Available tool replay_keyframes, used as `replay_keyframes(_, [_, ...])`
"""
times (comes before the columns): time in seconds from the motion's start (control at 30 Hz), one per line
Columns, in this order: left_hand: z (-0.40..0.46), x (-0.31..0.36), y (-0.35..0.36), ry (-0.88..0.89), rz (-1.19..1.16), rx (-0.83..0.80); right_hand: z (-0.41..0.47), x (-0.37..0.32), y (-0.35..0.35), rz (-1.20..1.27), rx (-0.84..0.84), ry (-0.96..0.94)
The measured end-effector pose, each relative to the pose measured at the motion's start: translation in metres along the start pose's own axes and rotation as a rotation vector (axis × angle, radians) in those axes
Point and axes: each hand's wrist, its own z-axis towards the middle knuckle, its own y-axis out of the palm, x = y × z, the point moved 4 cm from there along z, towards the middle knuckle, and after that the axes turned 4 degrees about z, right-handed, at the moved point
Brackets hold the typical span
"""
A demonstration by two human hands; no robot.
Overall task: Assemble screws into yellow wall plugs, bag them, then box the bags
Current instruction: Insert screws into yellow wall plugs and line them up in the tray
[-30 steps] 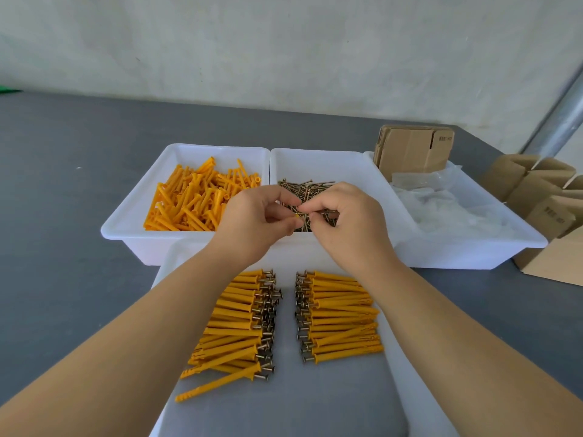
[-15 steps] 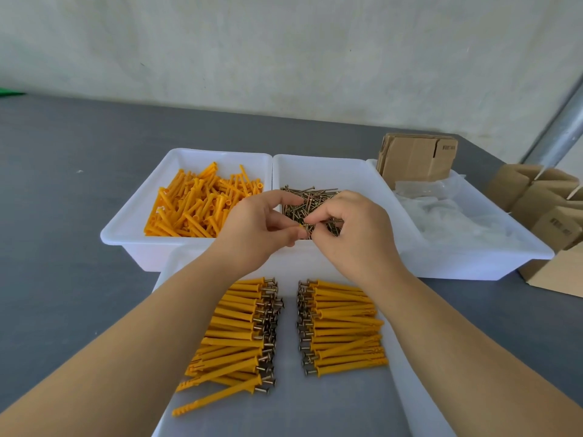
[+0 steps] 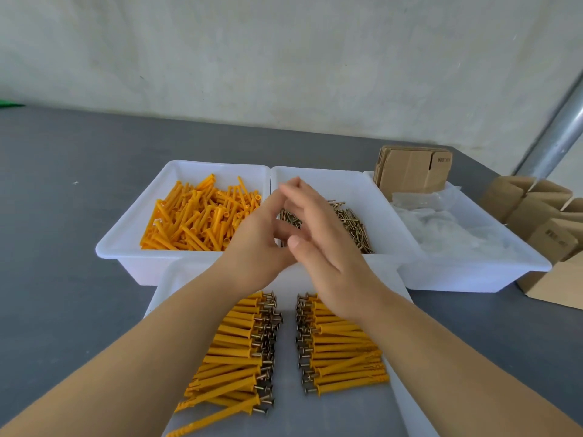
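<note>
Your left hand point(image 3: 258, 244) and right hand point(image 3: 328, 247) are both bare: no gloves, no rings, no bandage or tape on any finger that shows. Your wrists carry no watch, strap or bracelet. Both forearms are uncovered all the way to the bottom edge of the view, so no sleeve or cuff shows on either side; whatever you wear above the elbow lies outside the picture. On your right hand, the thumbnail is short and plain, with no polish. The other nails are either turned away or too blurred to judge. No marks, writing or stickers show on your hands or forearms.
</note>
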Motion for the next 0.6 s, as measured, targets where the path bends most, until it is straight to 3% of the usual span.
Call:
replay_keyframes(0.1, [-0.001, 0.005, 0.002, 0.043, -0.036, -0.034, 0.000, -0.004, 0.002, 0.031, -0.009, -0.017])
replay_keyframes(0.2, [-0.003, 0.006, 0.007, 0.013, -0.131, -0.033, 0.005, -0.011, -0.015, 0.056, 0.198, -0.082])
replay_keyframes(0.43, [-0.003, 0.006, 0.019, 0.053, 0.008, -0.075, -0.001, 0.002, -0.034, 0.126, 0.443, 0.017])
replay_keyframes(0.6, [-0.007, 0.007, 0.024, -0.034, -0.124, -0.153, 0.000, 0.012, -0.041, 0.072, 0.503, 0.075])
